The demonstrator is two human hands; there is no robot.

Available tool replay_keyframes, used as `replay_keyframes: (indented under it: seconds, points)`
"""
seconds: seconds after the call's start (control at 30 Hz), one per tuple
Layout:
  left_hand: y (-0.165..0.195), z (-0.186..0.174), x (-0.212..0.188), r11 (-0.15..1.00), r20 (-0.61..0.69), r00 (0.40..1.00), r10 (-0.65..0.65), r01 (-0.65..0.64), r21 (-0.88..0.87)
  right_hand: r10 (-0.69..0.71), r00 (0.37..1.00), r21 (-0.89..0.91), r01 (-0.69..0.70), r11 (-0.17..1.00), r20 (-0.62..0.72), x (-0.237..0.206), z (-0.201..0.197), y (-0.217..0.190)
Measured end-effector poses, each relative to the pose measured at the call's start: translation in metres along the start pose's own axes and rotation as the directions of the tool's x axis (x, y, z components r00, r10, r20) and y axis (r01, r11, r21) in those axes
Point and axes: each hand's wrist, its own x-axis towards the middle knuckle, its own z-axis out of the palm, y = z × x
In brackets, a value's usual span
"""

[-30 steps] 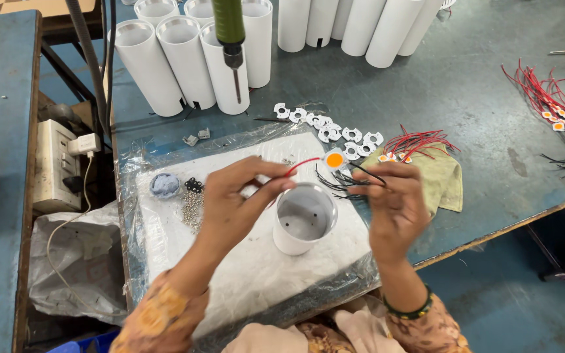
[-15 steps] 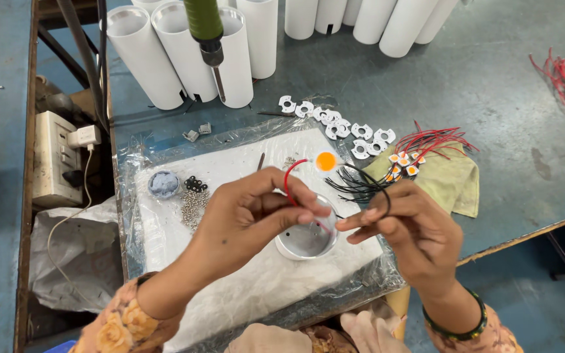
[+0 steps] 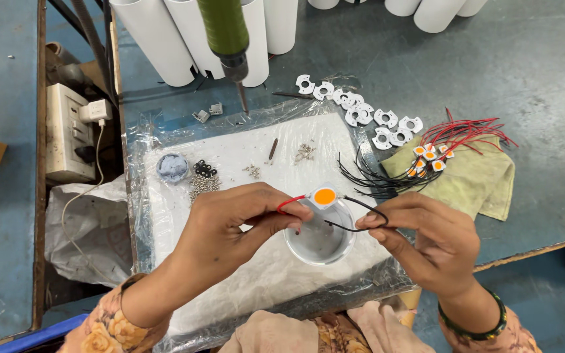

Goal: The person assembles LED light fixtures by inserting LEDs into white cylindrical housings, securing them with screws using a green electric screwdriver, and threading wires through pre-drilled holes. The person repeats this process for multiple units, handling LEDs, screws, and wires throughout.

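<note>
Left hand (image 3: pixel 237 219) pinches the red wire (image 3: pixel 289 203), right hand (image 3: pixel 426 238) the black wire (image 3: pixel 361 212); LED chip (image 3: pixel 324 195) over the cup (image 3: pixel 318 238)

**2 hands hold a wired chip over a cup**

The left hand (image 3: pixel 243 222) pinches the red wire (image 3: pixel 290 203); the right hand (image 3: pixel 426 238) pinches the black wire (image 3: pixel 361 212). Between them the orange-centred chip (image 3: pixel 324 196) hangs just above the white cup (image 3: pixel 318 242).

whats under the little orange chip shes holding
Under the orange chip, held by its wires in the left hand and right hand, sits a white cup housing. Its inside looks bare; the chip covers its far rim.
</note>
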Motion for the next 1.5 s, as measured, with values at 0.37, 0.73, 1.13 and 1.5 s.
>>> replay_keyframes:
  seconds: [0.37, 0.73, 1.13, 1.5]
  points:
    - [-0.010, 0.002, -0.001, 1.000, -0.010, 1.000, 0.017, -0.017, -0.001, 0.017, 1.000, 0.002, -0.017, 1.000, -0.002, -0.002, 0.004, 0.002]
    - [-0.008, 0.003, -0.006, 0.999, -0.008, 0.999, 0.042, -0.042, 0.000, 0.013, 1.000, -0.036, -0.014, 0.999, -0.008, -0.004, 0.002, 0.002]
    - [-0.016, 0.010, -0.008, 0.995, -0.020, 0.997, 0.076, -0.075, 0.066, 0.012, 1.000, 0.002, -0.012, 1.000, -0.014, -0.004, 0.001, 0.001]
    - [-0.028, 0.004, -0.027, 0.951, -0.064, 0.995, 0.074, -0.051, 0.305, 0.055, 0.992, -0.264, -0.023, 0.964, 0.116, 0.014, 0.007, -0.026]
